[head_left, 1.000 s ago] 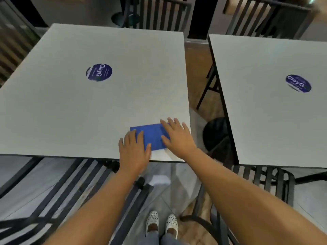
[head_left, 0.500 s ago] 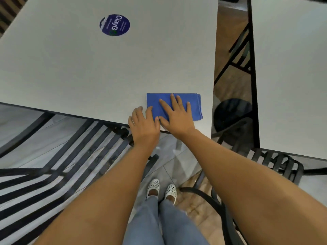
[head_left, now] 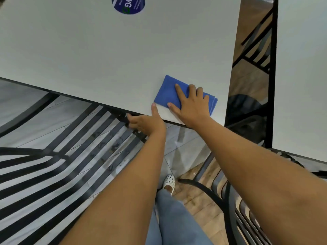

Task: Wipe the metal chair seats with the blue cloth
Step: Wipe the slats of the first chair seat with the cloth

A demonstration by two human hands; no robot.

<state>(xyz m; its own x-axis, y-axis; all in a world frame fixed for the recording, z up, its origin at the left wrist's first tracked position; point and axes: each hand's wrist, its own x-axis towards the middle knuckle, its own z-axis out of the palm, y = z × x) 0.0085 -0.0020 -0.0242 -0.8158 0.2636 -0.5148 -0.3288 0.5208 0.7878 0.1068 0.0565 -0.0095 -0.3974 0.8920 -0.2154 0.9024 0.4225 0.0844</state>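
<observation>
Grey table [head_left: 106, 50]; slatted black chair [head_left: 70, 165]; tiled floor [head_left: 21, 96].

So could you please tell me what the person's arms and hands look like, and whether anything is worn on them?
Both forearms are bare, with no sleeves in view. The left hand and right hand show no gloves, and no rings, watch or bracelet can be seen. The fingernails are short and unpainted.

Cloth [head_left: 169, 93] lies on the counter [head_left: 106, 55] near its front right corner, right hand [head_left: 192, 105] flat on top. Left hand [head_left: 146, 122] sits at the counter's front edge, just left of the cloth. Slatted chair [head_left: 62, 156] below, front-left. Second counter [head_left: 300, 68] to the right, another chair [head_left: 238, 200] before it.
</observation>
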